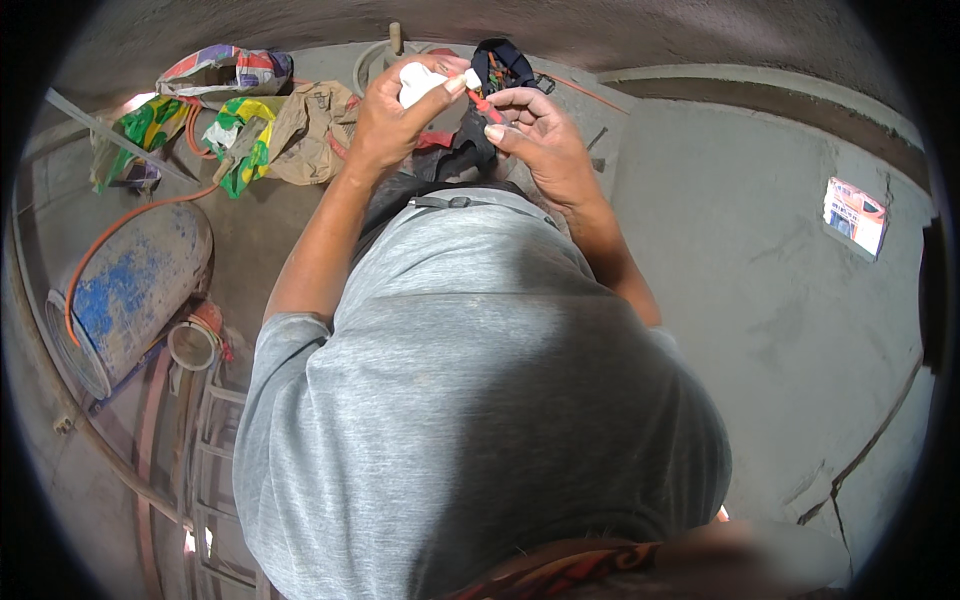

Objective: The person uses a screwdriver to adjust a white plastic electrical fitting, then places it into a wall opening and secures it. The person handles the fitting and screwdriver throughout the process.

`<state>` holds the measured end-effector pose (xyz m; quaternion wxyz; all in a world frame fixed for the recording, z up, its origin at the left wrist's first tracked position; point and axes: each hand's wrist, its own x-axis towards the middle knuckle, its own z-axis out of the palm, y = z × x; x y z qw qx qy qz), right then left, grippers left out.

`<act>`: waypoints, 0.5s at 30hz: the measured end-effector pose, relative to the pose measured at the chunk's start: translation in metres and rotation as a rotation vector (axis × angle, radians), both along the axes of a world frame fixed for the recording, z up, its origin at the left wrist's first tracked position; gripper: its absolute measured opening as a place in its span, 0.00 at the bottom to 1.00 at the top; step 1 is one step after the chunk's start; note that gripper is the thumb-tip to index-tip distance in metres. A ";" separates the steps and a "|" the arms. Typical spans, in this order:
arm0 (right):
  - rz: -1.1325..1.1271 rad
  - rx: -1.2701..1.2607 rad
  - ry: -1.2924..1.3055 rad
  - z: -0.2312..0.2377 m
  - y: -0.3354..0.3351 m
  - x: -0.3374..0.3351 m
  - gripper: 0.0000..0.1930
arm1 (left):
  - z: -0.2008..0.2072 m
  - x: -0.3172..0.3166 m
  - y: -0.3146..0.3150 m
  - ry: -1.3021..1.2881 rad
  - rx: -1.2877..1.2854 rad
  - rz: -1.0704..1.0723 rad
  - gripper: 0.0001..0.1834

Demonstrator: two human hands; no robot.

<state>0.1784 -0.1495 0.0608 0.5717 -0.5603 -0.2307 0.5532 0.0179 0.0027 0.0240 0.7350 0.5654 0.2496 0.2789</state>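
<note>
Both my hands are raised together at the top middle. My left hand [392, 118] is closed around a rounded white plastic fitting [416, 84], its thumb and fingers also meeting at a smaller white end piece [472, 78]. In my right hand [541, 140], a slim red-handled tool, which looks like a screwdriver [488, 108], is pinched between thumb and fingers. The red tool slants up and left, its upper end at or very near the white end piece. Whether its tip sits inside the fitting is too small to tell.
Beyond my hands lies a dark tool bag [503, 66] with tools. Crumpled sacks [315, 130] lie at far left. A scuffed blue drum [140, 285] lies on its side, an orange hose [95, 250] across it. A metal ladder [212, 450] stands lower left; a printed box panel [855, 217] is right.
</note>
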 end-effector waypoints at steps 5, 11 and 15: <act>0.023 -0.016 0.050 -0.008 -0.002 -0.001 0.17 | 0.003 -0.004 0.001 0.076 0.068 -0.074 0.11; 0.049 -0.021 0.027 -0.007 -0.004 -0.004 0.16 | 0.000 -0.006 -0.003 0.162 0.082 -0.144 0.13; 0.088 -0.054 0.054 -0.005 -0.006 -0.006 0.16 | -0.007 -0.006 -0.010 0.119 -0.003 -0.096 0.12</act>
